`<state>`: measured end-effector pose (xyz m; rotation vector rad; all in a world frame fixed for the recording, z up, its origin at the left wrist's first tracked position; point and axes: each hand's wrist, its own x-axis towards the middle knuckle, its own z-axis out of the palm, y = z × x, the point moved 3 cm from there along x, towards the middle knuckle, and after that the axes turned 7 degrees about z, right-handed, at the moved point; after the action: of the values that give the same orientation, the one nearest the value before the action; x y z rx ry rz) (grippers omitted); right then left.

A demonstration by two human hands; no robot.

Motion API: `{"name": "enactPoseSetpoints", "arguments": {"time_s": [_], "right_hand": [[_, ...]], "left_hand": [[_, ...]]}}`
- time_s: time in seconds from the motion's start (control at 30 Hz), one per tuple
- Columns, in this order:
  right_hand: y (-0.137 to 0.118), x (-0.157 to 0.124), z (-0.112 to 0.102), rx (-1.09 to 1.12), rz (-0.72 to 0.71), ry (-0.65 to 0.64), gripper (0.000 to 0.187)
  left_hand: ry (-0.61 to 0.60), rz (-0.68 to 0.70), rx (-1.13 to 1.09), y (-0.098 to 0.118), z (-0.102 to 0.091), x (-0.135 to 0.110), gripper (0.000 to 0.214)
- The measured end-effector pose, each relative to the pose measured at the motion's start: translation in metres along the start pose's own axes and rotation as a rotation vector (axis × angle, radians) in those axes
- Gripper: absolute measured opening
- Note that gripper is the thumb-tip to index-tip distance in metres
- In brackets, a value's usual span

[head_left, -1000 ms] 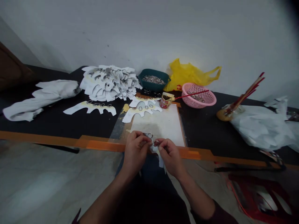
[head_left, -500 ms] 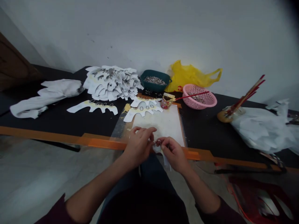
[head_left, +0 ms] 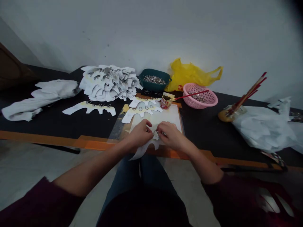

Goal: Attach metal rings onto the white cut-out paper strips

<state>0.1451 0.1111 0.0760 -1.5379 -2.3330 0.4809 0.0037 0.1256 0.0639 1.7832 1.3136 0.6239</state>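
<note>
1. The left hand point(head_left: 142, 133) curls above the white cutout point(head_left: 141, 150); I can't tell what it grips.
2. The right hand point(head_left: 171, 135) bends its fingertips towards a metal ring point(head_left: 155, 133); its hold is unclear too.
3. The cutout overhangs the black table's point(head_left: 201, 129) front edge.
4. Beyond: a small pot point(head_left: 165, 103), green basin point(head_left: 151, 86), pink basket point(head_left: 211, 101).

You wear a dark top with deep plum-purple sleeves. The left sleeve point(head_left: 44, 201) stops partway down the forearm in an uneven edge with a small pointed corner; the right sleeve point(head_left: 227, 198) looks darker, its folds lost in shadow. Your forearms are bare from there to your left hand point(head_left: 141, 134) and right hand point(head_left: 170, 135). Blue jeans point(head_left: 157, 179) cover your legs, dimming into black at your lap.
</note>
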Motion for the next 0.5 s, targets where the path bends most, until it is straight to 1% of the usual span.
{"name": "enactPoseSetpoints", "arguments": {"time_s": [0.03, 0.07, 0.1, 0.17, 0.23, 0.27, 0.33, 0.43, 0.5], "right_hand": [[0.008, 0.004, 0.015, -0.069, 0.045, -0.002, 0.011], [0.015, 0.006, 0.028, -0.109, 0.102, 0.017, 0.012], [0.019, 0.007, 0.039, -0.115, 0.120, 0.046, 0.012], [0.025, 0.005, 0.051, -0.093, 0.151, 0.170, 0.012], [0.025, 0.001, 0.056, -0.073, 0.124, 0.254, 0.014], [0.024, -0.001, 0.058, -0.071, 0.093, 0.266, 0.014], [0.024, -0.005, 0.061, -0.079, 0.024, 0.250, 0.016], [0.028, -0.009, 0.066, -0.100, -0.024, 0.255, 0.020], [0.032, -0.010, 0.069, -0.119, -0.044, 0.264, 0.020]], "left_hand": [[0.007, -0.026, 0.097, -0.009, 0.007, 0.004, 0.024], [0.019, -0.013, 0.206, -0.015, 0.014, 0.008, 0.024], [0.025, 0.023, 0.313, -0.019, 0.019, 0.010, 0.026], [0.012, 0.122, 0.509, -0.021, 0.027, 0.013, 0.030], [-0.020, 0.171, 0.640, -0.020, 0.031, 0.013, 0.032], [-0.025, 0.171, 0.679, -0.019, 0.031, 0.013, 0.032], [0.005, 0.146, 0.717, -0.019, 0.028, 0.013, 0.032], [0.073, 0.112, 0.705, -0.024, 0.020, 0.017, 0.041], [0.064, 0.055, 0.676, -0.030, 0.014, 0.024, 0.048]]}}
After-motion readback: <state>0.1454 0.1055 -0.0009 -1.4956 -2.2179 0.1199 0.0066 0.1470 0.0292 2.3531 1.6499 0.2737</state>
